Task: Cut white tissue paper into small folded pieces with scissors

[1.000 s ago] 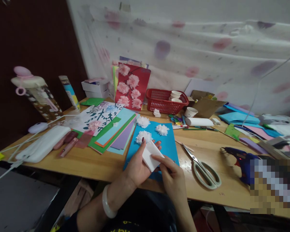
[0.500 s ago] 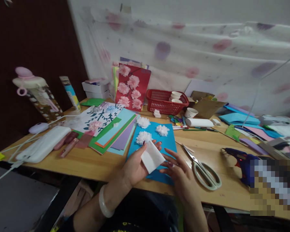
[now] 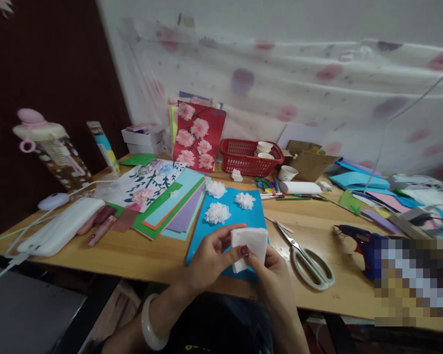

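Paper (image 3: 254, 239), white and folded, at lower centre of frame, gripped between left hand (image 3: 211, 257) and right hand (image 3: 275, 271) over blue card (image 3: 257, 214). Risks layer slip under uneven thumb pressure, creasing or tearing under excess pinch.

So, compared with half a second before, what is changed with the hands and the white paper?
The right hand, its fingers spread beside the white paper before, has now taken hold of it. The left hand, then under it with open palm, now grips it too, thumb in front. The paper has tipped more upright and moved slightly right. The white flowers, blue sheet and scissors stayed put.
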Action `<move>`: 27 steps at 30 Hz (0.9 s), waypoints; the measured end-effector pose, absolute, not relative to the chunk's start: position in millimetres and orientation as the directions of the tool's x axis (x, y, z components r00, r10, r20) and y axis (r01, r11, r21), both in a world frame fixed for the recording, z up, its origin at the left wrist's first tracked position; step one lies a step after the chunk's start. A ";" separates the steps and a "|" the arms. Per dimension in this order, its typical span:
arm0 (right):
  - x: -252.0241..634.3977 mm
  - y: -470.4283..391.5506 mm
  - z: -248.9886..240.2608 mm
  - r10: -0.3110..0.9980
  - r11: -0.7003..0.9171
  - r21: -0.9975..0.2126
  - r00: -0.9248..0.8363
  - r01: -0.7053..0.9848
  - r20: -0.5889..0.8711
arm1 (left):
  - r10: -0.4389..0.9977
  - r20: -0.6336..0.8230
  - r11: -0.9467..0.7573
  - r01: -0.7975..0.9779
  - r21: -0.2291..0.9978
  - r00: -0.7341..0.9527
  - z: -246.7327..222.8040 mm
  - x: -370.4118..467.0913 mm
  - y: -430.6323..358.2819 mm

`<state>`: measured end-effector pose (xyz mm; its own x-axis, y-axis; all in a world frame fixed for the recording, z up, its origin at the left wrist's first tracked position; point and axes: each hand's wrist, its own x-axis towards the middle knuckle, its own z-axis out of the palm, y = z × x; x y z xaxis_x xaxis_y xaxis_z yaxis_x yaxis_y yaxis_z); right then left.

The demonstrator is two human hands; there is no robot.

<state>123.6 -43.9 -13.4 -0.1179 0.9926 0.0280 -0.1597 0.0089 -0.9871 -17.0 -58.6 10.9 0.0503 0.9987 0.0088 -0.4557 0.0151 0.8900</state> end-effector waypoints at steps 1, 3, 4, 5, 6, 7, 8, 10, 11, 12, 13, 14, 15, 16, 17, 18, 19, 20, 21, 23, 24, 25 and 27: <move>123.9 -44.4 -15.1 0.996 0.031 -0.983 -0.073 -0.182 0.045 | 0.999 0.032 -0.029 -0.408 0.913 0.000 10.6 -19.6 -60.6; 123.2 -46.2 -17.2 0.998 0.055 -0.976 -0.018 -0.213 0.060 | 0.994 0.055 -0.082 -0.327 0.941 -0.089 10.3 -23.9 -64.9; 122.2 -47.3 -17.6 0.998 0.061 -0.973 -0.009 -0.222 0.064 | 0.991 0.053 -0.088 -0.305 0.948 -0.123 10.6 -25.4 -67.0; 121.0 -48.4 -17.6 0.998 0.067 -0.971 -0.005 -0.228 0.070 | 0.988 0.044 -0.087 -0.298 0.951 -0.146 11.3 -26.3 -68.9; 119.8 -49.5 -17.5 0.997 0.078 -0.970 0.000 -0.231 0.080 | 0.986 0.037 -0.085 -0.305 0.949 -0.161 12.3 -26.6 -70.6; 118.7 -50.5 -17.4 0.996 0.090 -0.969 0.004 -0.228 0.091 | 0.985 0.033 -0.086 -0.316 0.945 -0.171 13.4 -26.4 -71.8; 117.9 -51.2 -17.3 0.995 0.099 -0.970 0.009 -0.223 0.099 | 0.983 0.033 -0.091 -0.324 0.942 -0.179 14.4 -25.9 -72.7; 117.2 -52.2 -17.6 0.994 0.112 -0.970 0.015 -0.215 0.111 | 0.979 0.042 -0.104 -0.312 0.944 -0.200 15.6 -24.6 -73.4; 117.1 -52.5 -17.9 0.993 0.116 -0.970 0.015 -0.215 0.115 | 0.976 0.049 -0.111 -0.288 0.951 -0.214 15.6 -24.1 -73.3; 117.2 -52.7 -18.1 0.993 0.119 -0.970 0.013 -0.214 0.119 | 0.971 0.060 -0.120 -0.256 0.959 -0.232 15.1 -23.9 -73.2; 117.2 -52.8 -18.3 0.993 0.121 -0.970 0.008 -0.210 0.122 | 0.966 0.076 -0.132 -0.218 0.967 -0.248 14.3 -24.0 -73.0; 117.2 -52.9 -18.2 0.992 0.126 -0.971 0.007 -0.203 0.127 | 0.961 0.096 -0.146 -0.179 0.973 -0.259 13.3 -24.4 -72.9; 117.0 -53.1 -17.9 0.991 0.130 -0.972 0.008 -0.196 0.131 | 0.957 0.120 -0.162 -0.143 0.976 -0.265 12.5 -24.9 -72.9; 116.6 -53.3 -17.4 0.991 0.134 -0.973 0.007 -0.187 0.135 | 0.953 0.144 -0.178 -0.111 0.978 -0.266 11.9 -25.6 -73.0; 116.2 -53.6 -16.7 0.990 0.136 -0.975 0.002 -0.178 0.138 | 0.950 0.164 -0.192 -0.085 0.978 -0.265 11.7 -26.2 -73.2; 115.8 -53.9 -15.9 0.990 0.140 -0.976 -0.004 -0.167 0.143 | 0.948 0.176 -0.200 -0.065 0.978 -0.265 12.1 -26.9 -73.4; 115.5 -54.2 -15.1 0.989 0.147 -0.977 -0.010 -0.154 0.150 | 0.946 0.181 -0.202 -0.053 0.978 -0.269 13.0 -27.4 -73.6; 115.3 -54.5 -14.4 0.986 0.163 -0.977 -0.011 -0.136 0.166 | 0.945 0.179 -0.200 -0.048 0.979 -0.275 14.2 -27.8 -73.8; 115.3 -54.7 -13.9 0.981 0.191 -0.975 -0.007 -0.112 0.193 | 0.944 0.173 -0.195 -0.050 0.980 -0.280 15.6 -28.1 -74.0; 115.8 -54.9 -13.5 0.961 0.276 -0.960 0.028 -0.047 0.275 | 0.947 0.171 -0.194 -0.061 0.979 -0.273 17.7 -28.5 -74.3; 116.1 -54.9 -13.7 0.945 0.325 -0.946 0.051 -0.002 0.324 | 0.949 0.182 -0.204 -0.063 0.977 -0.256 18.1 -28.5 -74.3; 116.5 -54.9 -14.4 0.926 0.367 -0.929 0.076 0.050 0.369 | 0.951 0.202 -0.222 -0.061 0.973 -0.236 17.9 -28.5 -74.3; 116.7 -54.8 -16.5 0.891 0.416 -0.896 0.128 0.155 0.436 | 0.941 0.270 -0.281 -0.031 0.959 -0.204 15.8 -28.4 -73.9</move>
